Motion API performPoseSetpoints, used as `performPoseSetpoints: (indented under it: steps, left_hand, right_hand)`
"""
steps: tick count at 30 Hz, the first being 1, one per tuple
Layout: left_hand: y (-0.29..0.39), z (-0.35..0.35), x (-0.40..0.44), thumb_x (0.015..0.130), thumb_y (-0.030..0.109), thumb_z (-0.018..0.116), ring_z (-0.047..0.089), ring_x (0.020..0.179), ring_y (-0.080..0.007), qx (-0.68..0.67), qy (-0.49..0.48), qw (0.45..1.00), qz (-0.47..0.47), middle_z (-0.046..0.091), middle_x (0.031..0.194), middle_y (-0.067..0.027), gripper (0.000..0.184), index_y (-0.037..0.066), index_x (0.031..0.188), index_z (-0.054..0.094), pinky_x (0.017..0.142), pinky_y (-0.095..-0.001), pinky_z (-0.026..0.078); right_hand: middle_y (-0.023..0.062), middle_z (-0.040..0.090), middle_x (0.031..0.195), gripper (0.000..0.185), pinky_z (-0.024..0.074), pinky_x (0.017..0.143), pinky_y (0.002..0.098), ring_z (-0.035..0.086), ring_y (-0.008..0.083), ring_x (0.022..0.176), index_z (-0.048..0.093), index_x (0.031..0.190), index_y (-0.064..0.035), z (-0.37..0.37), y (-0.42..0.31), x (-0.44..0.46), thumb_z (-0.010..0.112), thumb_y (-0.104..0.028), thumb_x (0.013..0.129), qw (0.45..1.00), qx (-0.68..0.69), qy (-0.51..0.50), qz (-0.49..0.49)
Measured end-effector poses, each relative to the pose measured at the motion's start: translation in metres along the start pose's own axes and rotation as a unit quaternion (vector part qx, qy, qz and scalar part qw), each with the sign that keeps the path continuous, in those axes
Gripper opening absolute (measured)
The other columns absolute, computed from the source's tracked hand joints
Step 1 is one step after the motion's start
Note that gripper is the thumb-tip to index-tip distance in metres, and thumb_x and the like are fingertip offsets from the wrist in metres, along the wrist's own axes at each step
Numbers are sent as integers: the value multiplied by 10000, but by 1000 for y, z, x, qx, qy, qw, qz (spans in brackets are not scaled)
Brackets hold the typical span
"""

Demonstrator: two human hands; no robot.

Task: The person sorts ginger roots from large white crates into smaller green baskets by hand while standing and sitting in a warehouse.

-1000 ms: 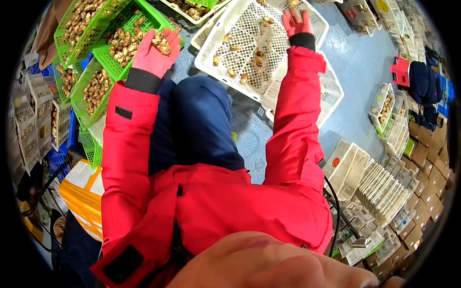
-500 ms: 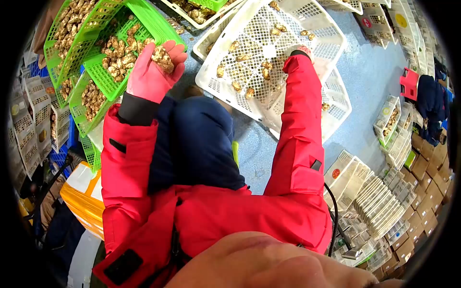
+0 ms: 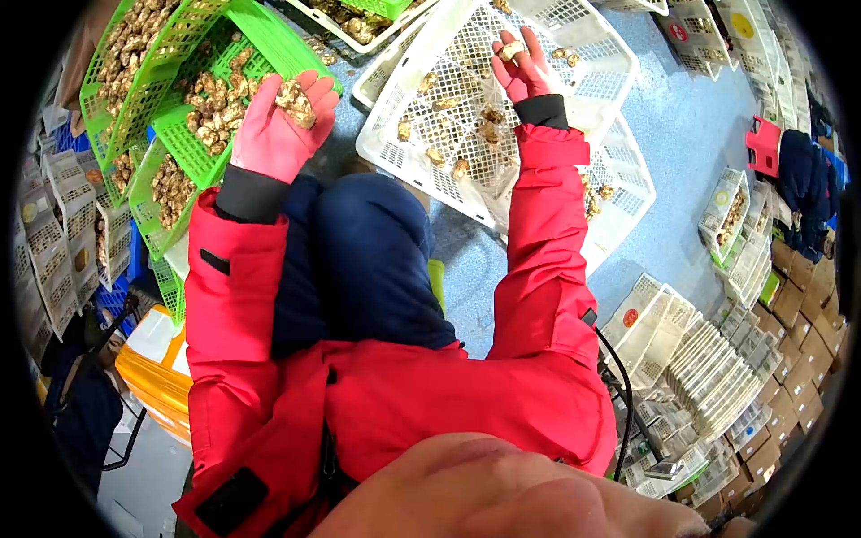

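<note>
My left hand (image 3: 282, 130), palm up, cradles a knobbly brown-and-cream lump (image 3: 295, 104); I cannot tell if it is an oyster or a mushroom. It is beside the green crate (image 3: 199, 160) with many similar lumps (image 3: 215, 112). Over the white mesh crate (image 3: 377, 148), my right hand (image 3: 529, 73) is turned palm up, with a smaller pale lump (image 3: 511, 50) held at its fingers. Scattered lumps (image 3: 490, 125) lie on that crate's mesh floor, partly under clear plastic film.
Another green crate (image 3: 148, 67) full of lumps leans at upper left. White crates (image 3: 619, 202) sit under and beside the mesh one. An orange-taped box (image 3: 154, 377) stands at my left. Stacked white crates (image 3: 708, 368) and cardboard boxes (image 3: 798, 359) line the right.
My right hand has risen from the mesh crate's right side, moved left and up, and turned palm up with a pale lump. The left hand still holds its lump, barely moved.
</note>
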State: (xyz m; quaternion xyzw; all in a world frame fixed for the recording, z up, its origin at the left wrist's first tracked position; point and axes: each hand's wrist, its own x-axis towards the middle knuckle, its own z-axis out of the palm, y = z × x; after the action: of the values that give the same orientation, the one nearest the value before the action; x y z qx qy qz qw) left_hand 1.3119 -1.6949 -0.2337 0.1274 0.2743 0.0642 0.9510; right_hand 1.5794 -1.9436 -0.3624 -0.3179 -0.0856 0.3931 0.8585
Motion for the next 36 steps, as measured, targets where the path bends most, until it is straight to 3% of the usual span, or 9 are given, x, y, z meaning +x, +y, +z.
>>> performPoseSetpoints:
  steps: [14,18,22,24,27,30,32,34,36]
  left_hand:
    - [1,-6,1,899,293,425,515,1006,-318,-10,-20,1000,-8,495,1150,-190,404,-34,1137,432,821,-408,457]
    - [-2,-4,0,897,293,432,517,1001,-315,-11,-5,1000,-5,488,1157,-188,409,-33,1145,424,814,-398,458]
    - [0,-5,2,896,290,433,512,1007,-309,9,0,1000,1,490,1155,-181,409,-28,1153,415,810,-390,457]
    - [-1,-3,3,895,302,432,518,992,-303,10,4,1000,1,507,1132,-177,414,-22,1152,415,801,-386,457]
    - [0,1,2,890,320,436,529,966,-295,35,43,998,11,523,1110,-174,428,-19,1151,418,783,-367,460]
    - [1,2,2,888,322,438,530,979,-277,47,39,998,6,529,1111,-167,453,-24,1176,396,814,-371,448]
    - [0,0,2,887,323,440,531,976,-279,48,43,998,13,525,1117,-167,447,-22,1170,404,802,-368,454]
    - [0,3,1,891,319,433,531,969,-292,49,56,997,24,521,1115,-172,427,-18,1153,422,782,-368,461]
    - [3,-6,1,892,310,434,527,988,-299,16,12,1000,5,494,1154,-178,434,-22,1171,405,801,-379,458]
  right_hand:
    - [183,553,1005,388,488,804,324,573,265,872,404,1183,36,-16,5,-1,523,-52,825,957,-183,130,184]
    - [207,535,1039,351,480,844,407,537,302,971,461,1067,16,-42,-67,69,567,-226,835,984,41,89,-151]
    - [126,615,965,327,474,813,324,597,211,867,574,1078,-123,-68,-53,91,593,-192,759,824,-462,320,74]
    - [64,598,1051,361,419,866,388,558,237,987,568,1083,-318,-89,-26,91,569,-342,723,542,-805,234,65]
    - [124,577,1067,379,430,840,385,554,287,974,472,1178,-292,-114,16,99,507,-352,805,359,-915,124,135]
    - [95,600,1036,371,436,828,366,565,269,956,494,1157,-268,-117,26,100,520,-333,793,324,-922,175,121]
    - [98,615,976,385,465,779,355,579,257,914,528,1127,-205,-95,2,86,611,-284,759,505,-831,186,142]
    - [78,612,953,366,490,714,311,595,223,834,526,1125,-100,-95,3,70,622,-143,774,873,-415,245,72]
    - [119,566,1030,377,497,765,361,555,236,938,475,1165,-44,-93,1,51,579,-51,803,976,-113,183,30]
